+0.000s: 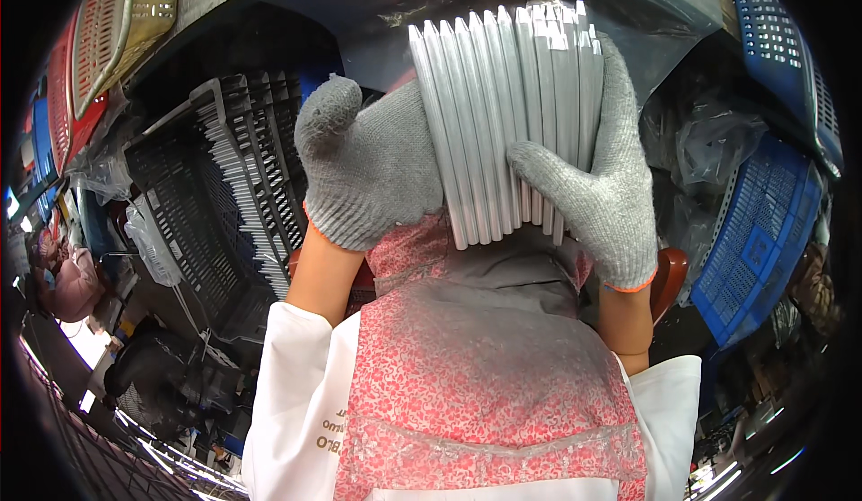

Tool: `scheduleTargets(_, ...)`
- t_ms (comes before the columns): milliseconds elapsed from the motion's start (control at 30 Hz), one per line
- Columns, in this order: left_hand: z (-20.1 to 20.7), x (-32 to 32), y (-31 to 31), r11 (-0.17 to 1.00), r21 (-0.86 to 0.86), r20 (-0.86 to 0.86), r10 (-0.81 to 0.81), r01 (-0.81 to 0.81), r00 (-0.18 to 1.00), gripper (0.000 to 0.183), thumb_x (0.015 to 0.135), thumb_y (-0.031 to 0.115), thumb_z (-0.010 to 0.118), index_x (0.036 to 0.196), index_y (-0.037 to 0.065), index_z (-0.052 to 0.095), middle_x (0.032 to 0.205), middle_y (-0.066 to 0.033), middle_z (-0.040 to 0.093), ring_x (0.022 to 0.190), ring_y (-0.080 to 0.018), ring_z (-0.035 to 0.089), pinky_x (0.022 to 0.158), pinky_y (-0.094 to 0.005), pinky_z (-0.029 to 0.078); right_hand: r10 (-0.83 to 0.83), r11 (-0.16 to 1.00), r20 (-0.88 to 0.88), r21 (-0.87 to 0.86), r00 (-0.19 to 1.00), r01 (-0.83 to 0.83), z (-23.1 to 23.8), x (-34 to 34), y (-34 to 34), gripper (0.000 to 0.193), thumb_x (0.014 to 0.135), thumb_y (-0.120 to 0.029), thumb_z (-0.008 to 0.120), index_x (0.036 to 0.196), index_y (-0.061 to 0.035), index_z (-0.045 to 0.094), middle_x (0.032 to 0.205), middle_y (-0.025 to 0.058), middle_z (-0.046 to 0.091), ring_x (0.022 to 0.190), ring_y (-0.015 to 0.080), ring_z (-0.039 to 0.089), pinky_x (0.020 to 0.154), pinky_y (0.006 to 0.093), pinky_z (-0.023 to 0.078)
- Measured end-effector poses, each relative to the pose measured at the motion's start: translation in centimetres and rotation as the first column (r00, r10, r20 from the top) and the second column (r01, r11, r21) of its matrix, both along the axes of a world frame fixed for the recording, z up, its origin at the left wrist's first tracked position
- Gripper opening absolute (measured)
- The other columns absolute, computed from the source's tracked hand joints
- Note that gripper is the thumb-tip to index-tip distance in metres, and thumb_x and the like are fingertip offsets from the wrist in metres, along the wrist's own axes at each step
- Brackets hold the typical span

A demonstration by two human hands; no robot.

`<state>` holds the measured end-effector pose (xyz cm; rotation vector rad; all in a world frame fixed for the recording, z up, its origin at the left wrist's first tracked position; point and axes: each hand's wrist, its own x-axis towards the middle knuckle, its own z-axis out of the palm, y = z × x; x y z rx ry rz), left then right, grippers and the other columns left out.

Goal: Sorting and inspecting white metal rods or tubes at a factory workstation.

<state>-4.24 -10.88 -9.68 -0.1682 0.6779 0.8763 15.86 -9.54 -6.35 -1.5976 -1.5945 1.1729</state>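
Left hand (373, 164): grey knitted glove (346, 200), ribbed at the wrist, thin orange edging, darker smudging on the thumb tip. Right hand (603, 191): matching pale-grey knitted glove (624, 232), orange edging likewise. Loose white fabric sleeves (292, 366), ending around the elbows; forearms bare between. Pink-and-white floral cloth apron (476, 371) over the white garment, heavily smudged grey across the upper front; crosswise seamed band lower down. Small brown lettering (330, 429) on white cloth, left side.
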Motion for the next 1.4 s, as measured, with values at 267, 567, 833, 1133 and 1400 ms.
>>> scheduleTargets(267, -1.8, -0.5, -1.1, 0.987, 0.141, -0.017, 0.083, -0.080, 0.996, 0.075, 0.071, 0.025, 0.067, 0.133, -0.001, 0.035, 0.126, -0.0173, 0.045, 0.114, -0.0304, 0.047, 0.097, -0.0442, 0.038, -0.030, 0.989, -0.078, -0.147, 0.996, 0.019, 0.4, -2.1, -0.2, 0.108, 0.062, -0.018, 0.079, 0.145, -0.0049, 0.012, 0.125, 0.0260, 0.048, 0.112, 0.0338, 0.054, 0.096, 0.0419, 0.046)
scheduleTargets(567, -4.2, -1.0, -2.3, 0.719, 0.609, -0.614, 0.159, 0.335, 0.773, 0.046, 0.081, 0.007, 0.060, 0.125, 0.001, 0.047, 0.109, -0.0102, 0.060, 0.101, -0.0211, 0.059, 0.088, -0.0351, 0.049, 0.024, 1.000, -0.067, 0.011, 0.997, -0.023, -2.1, -0.1, -0.1, 0.099, 0.065, -0.024, 0.079, 0.143, -0.0022, 0.022, 0.131, 0.0234, 0.045, 0.113, 0.0315, 0.054, 0.096, 0.0404, 0.045)
scheduleTargets(833, -0.7, 3.2, -0.3, 0.971, 0.072, -0.040, -0.227, 0.230, 0.973, 0.028, 0.075, 0.000, 0.066, 0.103, -0.003, 0.061, 0.096, -0.0130, 0.065, 0.083, -0.0190, 0.065, 0.073, -0.0327, 0.055, -0.030, 0.964, -0.176, -0.265, 0.984, -0.018, -3.4, -0.2, -0.1, 0.098, 0.070, -0.040, 0.076, 0.141, 0.0007, 0.023, 0.125, 0.0244, 0.050, 0.112, 0.0315, 0.055, 0.095, 0.0376, 0.045)
scheduleTargets(1133, -2.0, 4.9, -2.8, 0.945, -0.034, 0.168, -0.315, 0.325, 0.934, 0.039, 0.071, 0.000, 0.067, 0.108, -0.005, 0.056, 0.096, -0.0146, 0.061, 0.089, -0.0272, 0.063, 0.084, -0.0419, 0.054, 0.033, 0.978, -0.466, -0.166, 0.884, -0.124, -5.3, 0.1, 1.5, 0.098, 0.067, -0.032, 0.078, 0.143, -0.0030, 0.023, 0.136, 0.0201, 0.039, 0.122, 0.0301, 0.046, 0.097, 0.0384, 0.043)
scheduleTargets(1400, -3.4, 4.6, -5.6, 0.923, -0.025, 0.365, -0.348, 0.383, 0.864, 0.074, 0.066, 0.019, 0.068, 0.129, -0.010, 0.041, 0.121, -0.0281, 0.052, 0.113, -0.0409, 0.053, 0.100, -0.0504, 0.042, 0.539, 0.713, -0.558, -0.097, 0.631, -0.694, -6.1, 2.7, 2.2, 0.055, 0.081, -0.027, 0.067, 0.127, -0.0025, 0.051, 0.121, 0.0132, 0.058, 0.112, 0.0218, 0.055, 0.097, 0.0336, 0.042)
